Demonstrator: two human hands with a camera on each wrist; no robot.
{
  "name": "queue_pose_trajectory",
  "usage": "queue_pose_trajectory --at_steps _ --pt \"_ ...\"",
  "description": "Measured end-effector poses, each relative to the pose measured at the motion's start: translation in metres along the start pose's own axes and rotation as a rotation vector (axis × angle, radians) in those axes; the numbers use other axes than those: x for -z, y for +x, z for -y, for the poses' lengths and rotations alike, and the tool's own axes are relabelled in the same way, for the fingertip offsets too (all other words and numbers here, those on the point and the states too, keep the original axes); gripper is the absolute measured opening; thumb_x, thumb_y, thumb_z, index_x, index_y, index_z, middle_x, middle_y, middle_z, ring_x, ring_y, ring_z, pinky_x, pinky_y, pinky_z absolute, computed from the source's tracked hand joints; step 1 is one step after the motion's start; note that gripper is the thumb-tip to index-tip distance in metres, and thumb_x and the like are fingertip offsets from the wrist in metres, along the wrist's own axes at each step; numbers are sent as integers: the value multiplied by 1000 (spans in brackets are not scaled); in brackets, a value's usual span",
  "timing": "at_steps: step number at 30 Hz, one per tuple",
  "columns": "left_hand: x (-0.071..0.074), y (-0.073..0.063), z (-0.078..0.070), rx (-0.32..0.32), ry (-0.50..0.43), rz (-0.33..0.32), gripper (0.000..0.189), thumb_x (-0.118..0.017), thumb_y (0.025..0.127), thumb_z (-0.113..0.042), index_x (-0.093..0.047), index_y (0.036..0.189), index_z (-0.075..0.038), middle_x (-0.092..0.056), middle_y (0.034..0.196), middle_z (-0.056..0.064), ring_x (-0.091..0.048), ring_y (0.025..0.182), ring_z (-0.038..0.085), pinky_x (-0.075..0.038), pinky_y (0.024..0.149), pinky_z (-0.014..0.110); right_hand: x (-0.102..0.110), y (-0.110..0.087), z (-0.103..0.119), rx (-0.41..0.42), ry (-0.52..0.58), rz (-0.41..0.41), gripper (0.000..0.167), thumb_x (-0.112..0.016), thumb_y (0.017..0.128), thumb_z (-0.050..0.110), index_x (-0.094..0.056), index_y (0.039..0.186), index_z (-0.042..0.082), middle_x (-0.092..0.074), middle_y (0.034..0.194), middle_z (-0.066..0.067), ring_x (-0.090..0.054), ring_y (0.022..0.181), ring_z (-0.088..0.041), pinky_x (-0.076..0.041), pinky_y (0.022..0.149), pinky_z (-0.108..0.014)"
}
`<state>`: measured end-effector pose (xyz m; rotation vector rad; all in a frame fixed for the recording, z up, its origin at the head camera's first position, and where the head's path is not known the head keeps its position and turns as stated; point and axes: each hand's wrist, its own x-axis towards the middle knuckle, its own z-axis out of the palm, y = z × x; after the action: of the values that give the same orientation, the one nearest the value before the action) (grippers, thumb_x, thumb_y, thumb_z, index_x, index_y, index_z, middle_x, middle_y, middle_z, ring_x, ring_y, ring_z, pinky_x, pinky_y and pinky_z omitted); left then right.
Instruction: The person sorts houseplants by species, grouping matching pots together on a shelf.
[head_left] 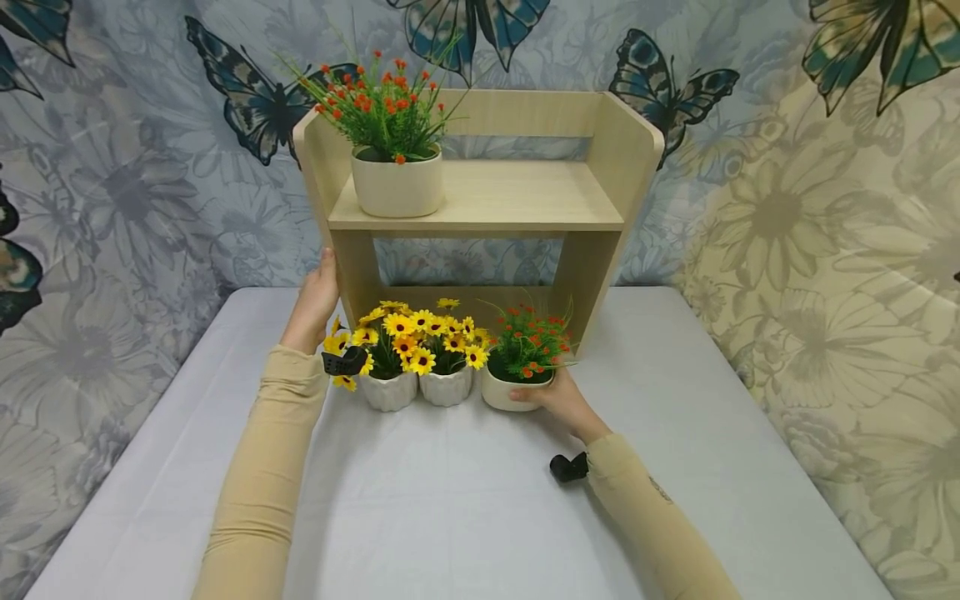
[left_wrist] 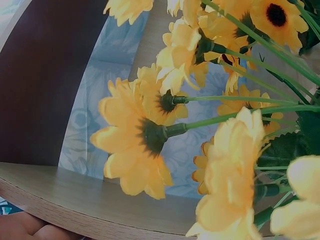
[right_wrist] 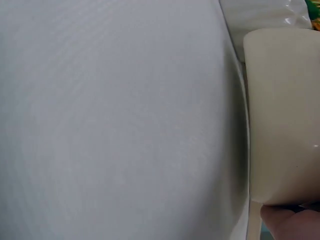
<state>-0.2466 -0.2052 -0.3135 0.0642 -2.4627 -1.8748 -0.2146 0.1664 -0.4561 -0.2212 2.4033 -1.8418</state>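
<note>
A light wooden two-tier shelf (head_left: 480, 225) stands at the back of the table. My left hand (head_left: 311, 304) rests against the outside of its left side panel; some fingers are out of sight. My right hand (head_left: 558, 404) grips the right side of a cream flower pot (head_left: 498, 393) holding small red flowers (head_left: 534, 333), low in front of the shelf. The right wrist view shows fingers at the side of this pot (right_wrist: 285, 115). Beside it stand two white ribbed pots (head_left: 390, 392) of yellow daisies (head_left: 408, 329). Those blooms fill much of the left wrist view.
A larger white oval pot (head_left: 397, 185) with red-orange flowers (head_left: 382, 96) sits on the left of the upper tier. White cloth covers the table (head_left: 450, 517). Butterfly-patterned fabric (head_left: 810, 208) hangs behind and on both sides. Black wrist mounts (head_left: 567, 468) sit on both wrists.
</note>
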Motion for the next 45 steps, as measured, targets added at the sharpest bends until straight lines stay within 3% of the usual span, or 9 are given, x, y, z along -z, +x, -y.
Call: queue_pose_trajectory --at_steps 6,14,22,27,38,45 --pt "0 1 -1 1 2 -1 85 -12 89 -66 -9 149 -6 -8 152 16 -6 137 33 -8 109 49 14 -9 13 81 34 -20 96 -86 65 15 -30 142 17 -41 139 -5 -34 127 -22 -19 107 -41" --pt "0 1 0 4 18 -3 86 -12 89 -66 -6 148 -4 -5 152 17 -4 137 34 -7 109 49 28 -13 43 184 31 -17 84 -84 70 13 -37 139 14 -47 133 -5 -43 120 -20 -32 101 -39" --pt "0 1 2 -5 33 -8 86 -12 89 -66 -7 148 -3 -4 152 16 -3 137 33 -6 109 48 33 -29 99 236 34 5 86 -81 73 8 -31 142 15 -41 139 -5 -39 124 -21 -37 97 -41" --pt "-1 0 1 -6 28 -14 83 -10 90 -64 -8 147 -4 -4 152 16 -4 136 33 -6 109 48 35 -36 130 290 63 -2 77 -78 74 1 -37 139 10 -45 134 -7 -45 118 -20 -41 94 -36" --pt "0 1 1 18 42 -28 85 -11 89 -66 -9 148 -3 -6 152 17 -4 137 33 -7 109 47 54 -21 161 419 50 -45 72 -78 73 3 -43 135 14 -50 128 -7 -48 115 -22 -39 95 -35" --pt "0 1 2 19 48 -28 87 -11 88 -67 -8 148 -3 -6 152 17 -4 136 34 -7 109 48 65 -13 188 414 34 -120 68 -79 73 8 -46 133 14 -53 125 -6 -50 109 -20 -43 86 -28"
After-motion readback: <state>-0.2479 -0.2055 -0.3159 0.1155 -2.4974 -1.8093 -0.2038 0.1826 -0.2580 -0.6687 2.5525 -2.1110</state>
